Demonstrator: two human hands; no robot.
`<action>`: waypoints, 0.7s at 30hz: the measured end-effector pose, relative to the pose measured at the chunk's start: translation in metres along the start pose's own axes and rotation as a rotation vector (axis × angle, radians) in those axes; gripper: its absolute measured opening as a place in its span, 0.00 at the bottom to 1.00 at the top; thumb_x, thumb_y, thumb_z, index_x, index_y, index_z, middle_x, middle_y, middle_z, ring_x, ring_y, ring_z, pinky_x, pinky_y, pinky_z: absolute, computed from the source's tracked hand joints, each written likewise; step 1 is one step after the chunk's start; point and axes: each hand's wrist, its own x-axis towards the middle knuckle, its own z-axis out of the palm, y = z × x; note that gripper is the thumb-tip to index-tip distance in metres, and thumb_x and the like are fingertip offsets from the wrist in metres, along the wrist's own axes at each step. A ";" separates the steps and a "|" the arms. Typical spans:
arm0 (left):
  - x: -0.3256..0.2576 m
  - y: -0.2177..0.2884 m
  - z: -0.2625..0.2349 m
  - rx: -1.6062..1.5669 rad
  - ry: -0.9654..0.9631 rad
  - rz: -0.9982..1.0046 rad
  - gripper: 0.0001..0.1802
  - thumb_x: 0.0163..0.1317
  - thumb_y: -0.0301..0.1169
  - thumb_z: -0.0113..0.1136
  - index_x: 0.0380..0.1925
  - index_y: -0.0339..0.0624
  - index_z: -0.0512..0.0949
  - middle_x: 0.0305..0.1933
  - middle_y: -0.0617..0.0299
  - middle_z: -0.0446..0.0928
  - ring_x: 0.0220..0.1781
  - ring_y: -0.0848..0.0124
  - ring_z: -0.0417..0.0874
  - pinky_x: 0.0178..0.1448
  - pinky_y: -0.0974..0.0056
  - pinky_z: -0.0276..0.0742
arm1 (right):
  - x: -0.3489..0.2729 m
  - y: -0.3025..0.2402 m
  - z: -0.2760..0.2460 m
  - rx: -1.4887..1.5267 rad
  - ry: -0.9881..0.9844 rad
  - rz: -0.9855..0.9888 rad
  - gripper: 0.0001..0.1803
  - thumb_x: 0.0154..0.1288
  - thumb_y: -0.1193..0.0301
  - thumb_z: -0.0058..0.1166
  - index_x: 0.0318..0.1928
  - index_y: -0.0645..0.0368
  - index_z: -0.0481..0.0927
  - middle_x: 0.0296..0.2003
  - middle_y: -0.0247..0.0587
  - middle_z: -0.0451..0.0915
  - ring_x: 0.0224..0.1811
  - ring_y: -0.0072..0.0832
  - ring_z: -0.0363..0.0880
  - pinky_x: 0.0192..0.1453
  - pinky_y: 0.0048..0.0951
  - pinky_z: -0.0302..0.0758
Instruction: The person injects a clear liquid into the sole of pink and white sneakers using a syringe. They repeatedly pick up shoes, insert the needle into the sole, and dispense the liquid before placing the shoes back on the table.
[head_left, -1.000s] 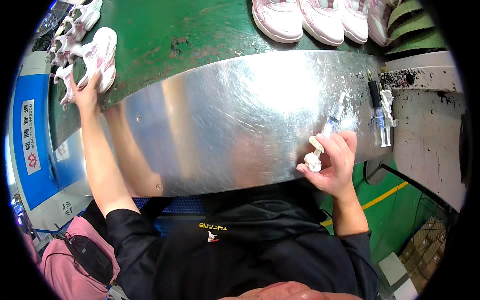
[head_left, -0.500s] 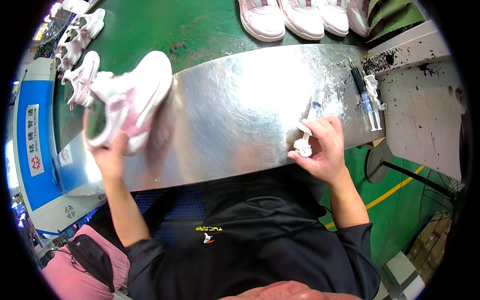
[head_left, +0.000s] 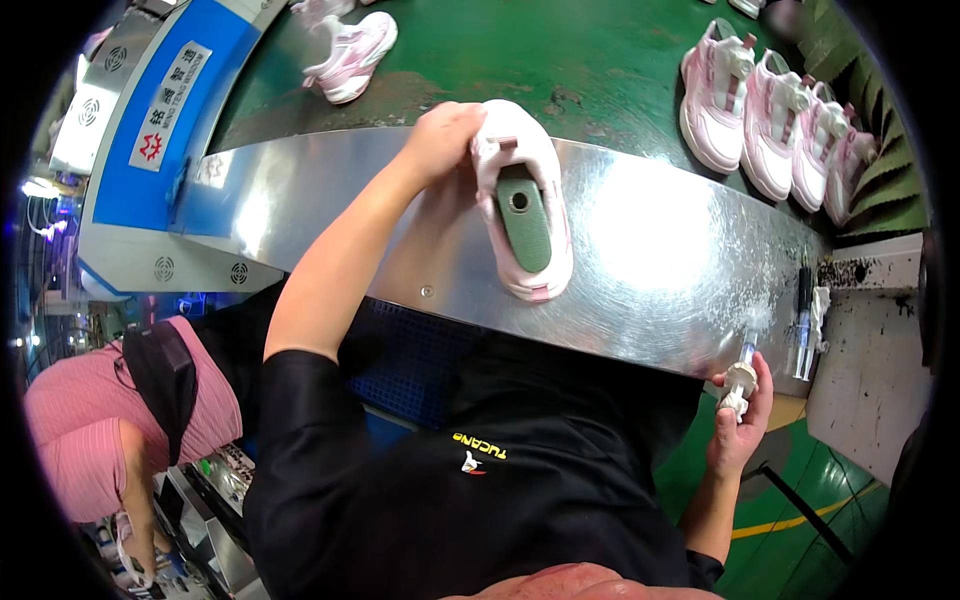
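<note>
In the head view, our left hand (head_left: 440,135) is closed around the heel of a pink-and-white shoe (head_left: 525,205) lying on the steel desk (head_left: 660,250), a green last (head_left: 525,215) filling its opening. We judge the shoe light, its upper soft but stiffened by the last, so heel or sole is the firm hold. Our right hand (head_left: 738,420) grips one small white applicator (head_left: 740,380), likely slippery. Past the left hand, on the green belt (head_left: 560,50), we count one shoe up left and four toward the right; two tubes beside the right hand.
</note>
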 end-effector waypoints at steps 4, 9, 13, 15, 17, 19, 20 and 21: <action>0.020 0.009 0.006 0.286 -0.045 -0.104 0.20 0.60 0.42 0.59 0.39 0.33 0.77 0.38 0.60 0.78 0.38 0.76 0.77 0.44 0.70 0.74 | -0.009 -0.005 -0.008 -0.003 -0.046 0.110 0.47 0.50 0.48 0.65 0.62 0.67 0.62 0.42 0.39 0.75 0.42 0.25 0.75 0.48 0.24 0.70; -0.012 0.057 0.052 -0.673 -0.104 -0.031 0.26 0.57 0.32 0.58 0.54 0.32 0.66 0.49 0.53 0.75 0.44 0.68 0.80 0.50 0.66 0.78 | -0.008 -0.039 0.012 0.122 -0.041 0.098 0.45 0.46 0.46 0.68 0.54 0.67 0.67 0.34 0.38 0.75 0.33 0.22 0.73 0.33 0.19 0.66; -0.035 0.075 0.069 -1.031 -0.264 0.105 0.28 0.50 0.22 0.63 0.53 0.36 0.68 0.47 0.56 0.76 0.48 0.68 0.79 0.56 0.62 0.76 | 0.016 -0.060 0.021 0.290 -0.203 -0.003 0.52 0.33 0.41 0.72 0.51 0.66 0.67 0.31 0.38 0.73 0.31 0.27 0.74 0.32 0.22 0.68; -0.043 0.070 0.075 -1.127 -0.280 0.156 0.30 0.49 0.21 0.64 0.55 0.36 0.67 0.49 0.56 0.76 0.49 0.68 0.79 0.56 0.61 0.76 | 0.036 -0.066 0.031 0.423 -0.332 -0.121 0.52 0.34 0.41 0.72 0.51 0.67 0.67 0.32 0.40 0.74 0.31 0.28 0.75 0.32 0.23 0.69; -0.045 0.065 0.079 -1.183 -0.294 0.153 0.32 0.48 0.20 0.64 0.56 0.37 0.68 0.50 0.56 0.76 0.50 0.68 0.79 0.56 0.61 0.76 | 0.052 -0.078 0.047 0.524 -0.439 -0.207 0.50 0.37 0.41 0.70 0.51 0.66 0.67 0.31 0.44 0.76 0.28 0.28 0.74 0.30 0.24 0.68; -0.049 0.061 0.078 -1.189 -0.303 0.154 0.34 0.46 0.19 0.65 0.57 0.39 0.68 0.51 0.57 0.76 0.52 0.67 0.78 0.57 0.60 0.74 | 0.067 -0.092 0.065 0.598 -0.548 -0.258 0.47 0.42 0.39 0.66 0.51 0.63 0.67 0.31 0.49 0.78 0.25 0.27 0.72 0.27 0.25 0.67; -0.051 0.059 0.076 -1.189 -0.308 0.153 0.35 0.46 0.19 0.66 0.57 0.40 0.68 0.51 0.57 0.76 0.53 0.66 0.77 0.58 0.60 0.74 | 0.074 -0.097 0.073 0.644 -0.622 -0.288 0.46 0.43 0.39 0.65 0.51 0.62 0.66 0.31 0.50 0.78 0.23 0.26 0.71 0.25 0.25 0.66; -0.054 0.057 0.074 -1.189 -0.311 0.153 0.35 0.45 0.19 0.66 0.58 0.40 0.68 0.51 0.57 0.75 0.53 0.66 0.77 0.58 0.60 0.73 | 0.078 -0.102 0.078 0.629 -0.661 -0.286 0.42 0.48 0.36 0.59 0.49 0.59 0.66 0.27 0.51 0.79 0.18 0.25 0.67 0.23 0.25 0.64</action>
